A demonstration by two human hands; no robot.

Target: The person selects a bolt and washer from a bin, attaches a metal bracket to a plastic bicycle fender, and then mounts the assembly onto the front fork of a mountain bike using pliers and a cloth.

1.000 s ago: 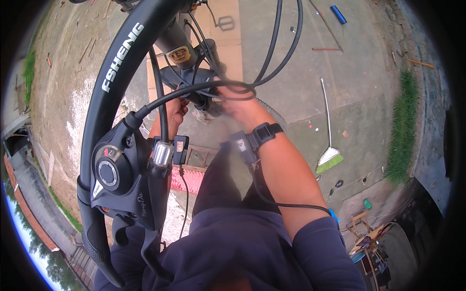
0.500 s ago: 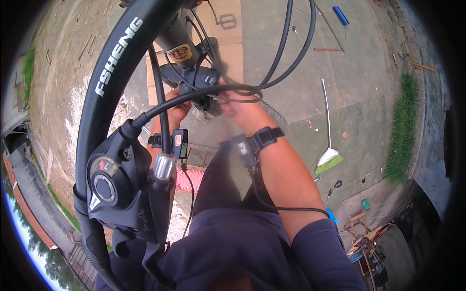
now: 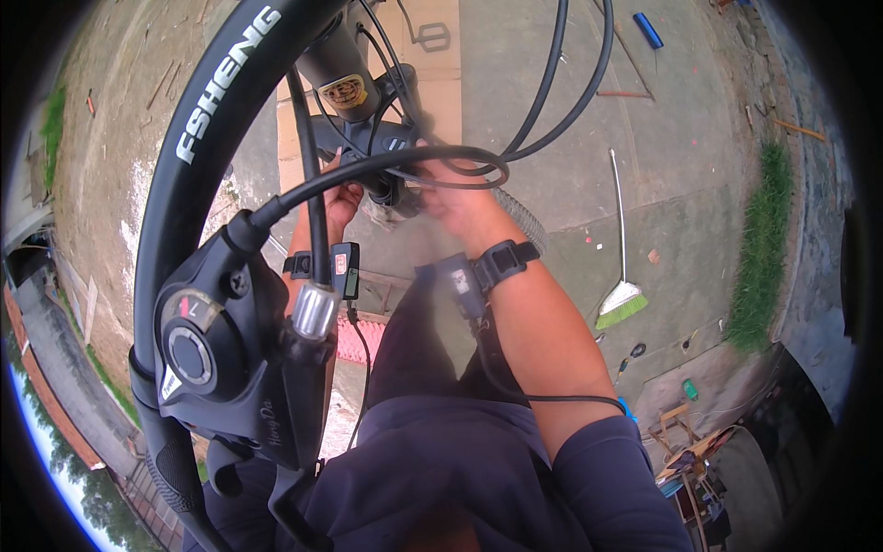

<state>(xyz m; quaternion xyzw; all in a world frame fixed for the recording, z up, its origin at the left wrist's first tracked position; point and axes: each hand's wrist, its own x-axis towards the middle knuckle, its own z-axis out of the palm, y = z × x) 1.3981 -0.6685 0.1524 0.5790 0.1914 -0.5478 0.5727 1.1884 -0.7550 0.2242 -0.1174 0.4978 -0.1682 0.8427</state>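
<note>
Past a black bicycle handlebar (image 3: 189, 166) and its cables, both my hands are at the front fork (image 3: 397, 147), below the head tube (image 3: 342, 85) with its gold badge. My left hand (image 3: 342, 201) is on the fork's left side, thumb up and fingers curled in. On the other side, my right hand (image 3: 452, 191) is closed against the fork leg, its fingertips partly hidden by a looped cable (image 3: 432, 155). A grey treaded tyre (image 3: 522, 221) shows behind my right wrist. The shifter with brake lever (image 3: 198, 345) is close at lower left.
Flattened cardboard (image 3: 446, 87) lies under the bike, near a pedal (image 3: 434, 37). To the right on the concrete are a green-bristled broom (image 3: 624, 299) and a blue cylinder (image 3: 647, 29). Cabled devices are strapped to both my wrists.
The handlebar and shifter have swung slightly left and down, and the cable loops have shifted right. My left thumb stands more upright; my right hand stays nearly in place.
</note>
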